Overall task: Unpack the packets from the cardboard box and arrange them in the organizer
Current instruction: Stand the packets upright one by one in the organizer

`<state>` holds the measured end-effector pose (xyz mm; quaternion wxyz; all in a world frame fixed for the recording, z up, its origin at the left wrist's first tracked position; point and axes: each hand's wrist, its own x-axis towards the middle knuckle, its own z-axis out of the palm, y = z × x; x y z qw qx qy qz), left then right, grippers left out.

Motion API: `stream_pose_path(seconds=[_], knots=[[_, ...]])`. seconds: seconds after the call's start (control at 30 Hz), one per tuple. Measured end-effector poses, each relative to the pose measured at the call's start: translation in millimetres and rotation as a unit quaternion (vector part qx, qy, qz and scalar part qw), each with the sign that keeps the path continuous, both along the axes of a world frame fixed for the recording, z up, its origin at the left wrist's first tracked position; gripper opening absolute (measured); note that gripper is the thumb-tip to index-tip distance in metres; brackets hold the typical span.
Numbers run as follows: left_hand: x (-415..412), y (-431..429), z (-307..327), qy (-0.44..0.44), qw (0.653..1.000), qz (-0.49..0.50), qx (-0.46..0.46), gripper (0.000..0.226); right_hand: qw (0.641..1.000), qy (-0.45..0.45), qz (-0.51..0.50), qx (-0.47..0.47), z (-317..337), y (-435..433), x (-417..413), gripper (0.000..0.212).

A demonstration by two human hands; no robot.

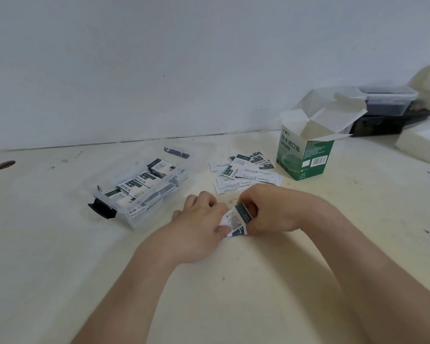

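Lidded container [387, 99] atop black tray [377, 125]

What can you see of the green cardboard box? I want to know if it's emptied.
The green cardboard box stands upright on the table, right of the loose packets and apart from both hands. It is green and white with printed Chinese characters and a barcode on one side. Its white top flaps are folded open. The inside is hidden from this angle, so I cannot tell if it is empty.

A plain home or workroom corner, not certain which: a scuffed cream table [60, 244] with a cable hole [5, 165] at 10 o'clock against a bare white wall [159, 58], lidded plastic tubs [387, 100] stacked at 2 o'clock.
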<state>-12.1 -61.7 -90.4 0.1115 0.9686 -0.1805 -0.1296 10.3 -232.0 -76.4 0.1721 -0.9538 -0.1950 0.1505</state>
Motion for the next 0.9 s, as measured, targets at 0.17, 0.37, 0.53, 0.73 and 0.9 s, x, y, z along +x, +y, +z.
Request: stream_pose_path(seconds=[0.17,0.37,0.53,0.73,0.9], knots=[[-1,0,1,-0.002,0.997,0.007,-0.078,0.028,0.999,0.029,0.009,-0.009,2,-4,-3,0.024],[2,6,3,-0.017,0.984,0.063,-0.166,0.024,0.999,-0.014,-0.041,0.018,1,-17,5,0.025],[3,3,2,0.134,0.880,0.203,-0.407,0.020,0.962,-0.204,-0.106,0.147,11,-36,9,0.033],[6,1,6,0.246,0.719,0.249,-0.601,0.032,0.944,-0.243,-0.005,0.221,-8,8,3,0.026],[6,1,0,0.242,0.717,0.196,-0.624,0.017,0.922,-0.279,-0.016,0.266,-22,20,5,0.026]])
